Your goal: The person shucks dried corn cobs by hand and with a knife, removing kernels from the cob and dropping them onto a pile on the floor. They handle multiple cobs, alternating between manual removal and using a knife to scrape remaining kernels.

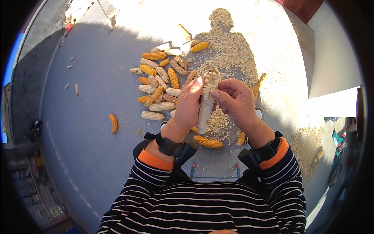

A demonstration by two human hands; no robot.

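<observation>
A white corn cob is held upright before me, its lower part stripped bare. Pale kernels still cover the upper part, in uneven rows. My left hand wraps the cob from the left, thumb along its upper side. On the other side, my right hand has its thumb against the edge of the kernels, fingers curled, some tips hidden behind the cob. Below the hands, loose kernels lie scattered on the concrete floor. A yellow ear of corn rests under the cob's lower end.
Yellow and white ears and cobs lie in a loose group to the left. Beyond my hands, kernels spread across the floor under my shadow. One orange ear lies apart. A blue metal frame shows between my legs; a pale wall stands right.
</observation>
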